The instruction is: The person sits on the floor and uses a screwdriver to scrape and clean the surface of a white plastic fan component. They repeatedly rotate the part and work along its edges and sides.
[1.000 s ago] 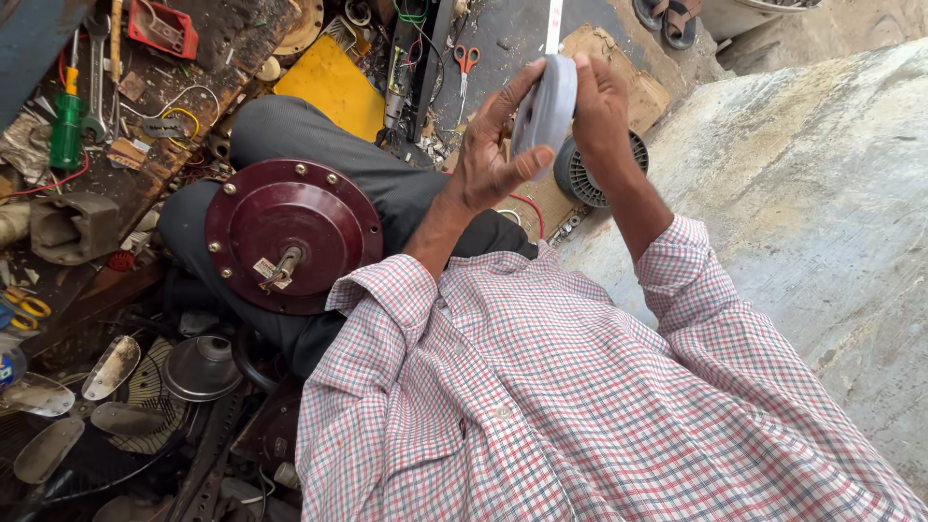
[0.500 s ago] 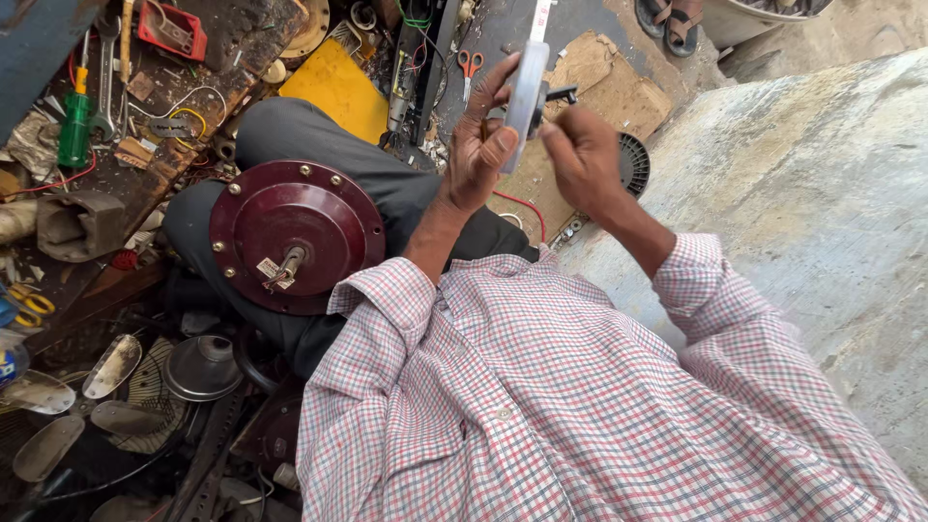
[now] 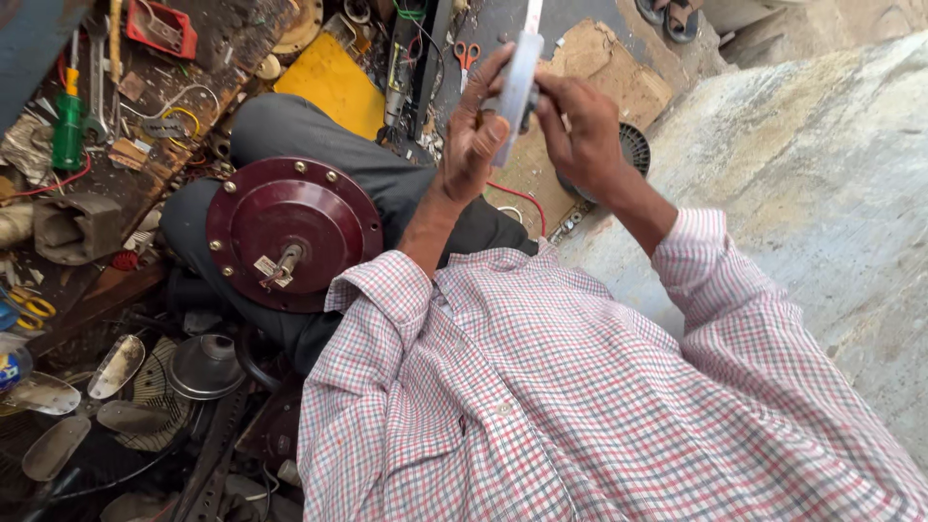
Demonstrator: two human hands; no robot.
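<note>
I hold the grey disc [image 3: 517, 82] on edge, both hands [image 3: 474, 135] [image 3: 580, 126] with fingers closed on it, while the red motor [image 3: 290, 232] lies untouched on my lap.

This is a small repair workshop set up on the ground, likely for ceiling fans. A dark red round fan motor [image 3: 293, 232] with a short shaft rests on the lap of a person who sits on the floor. Around it lies a crowd of tools and parts: a green-handled screwdriver [image 3: 68, 130], red-handled scissors [image 3: 467, 54], loose wires [image 3: 179, 111], a red box [image 3: 161, 26], a yellow sheet [image 3: 333, 85] and a grey metal cup [image 3: 203, 365]. Curved metal blades [image 3: 114, 365] lie in a heap at the lower left. A rough stone slab [image 3: 812, 184] borders the spot on the right.
</note>
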